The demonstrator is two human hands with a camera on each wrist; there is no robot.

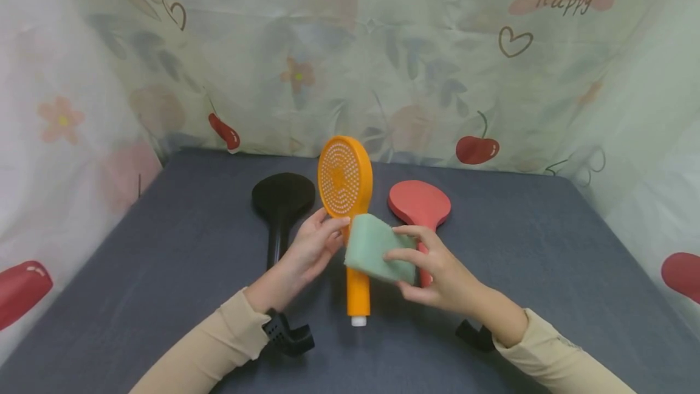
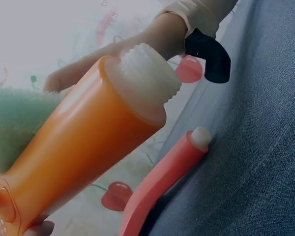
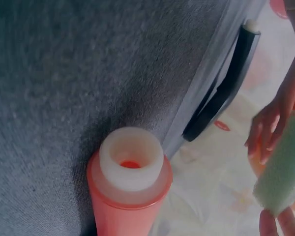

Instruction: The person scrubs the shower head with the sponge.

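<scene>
An orange shower head [image 1: 358, 293] is held upright over the table, its perforated face turned to the left and its white threaded end [image 2: 150, 73] pointing down. My left hand [image 1: 312, 248] grips it at the neck, just below the round head. A pale green sponge [image 1: 374, 248] lies against the front of the handle, covering part of it. With spread, bent fingers my right hand [image 1: 443, 269] holds the sponge from its right side. In the right wrist view the sponge [image 3: 282, 167] shows at the right edge, fingertips at its lower end.
A black shower head [image 1: 283, 196] lies face down on the dark grey table [image 1: 519, 248] to the left. A red shower head [image 1: 420, 200] lies to the right, partly behind the sponge and right hand. Patterned cloth [image 1: 350, 53] hangs around the table's back and sides.
</scene>
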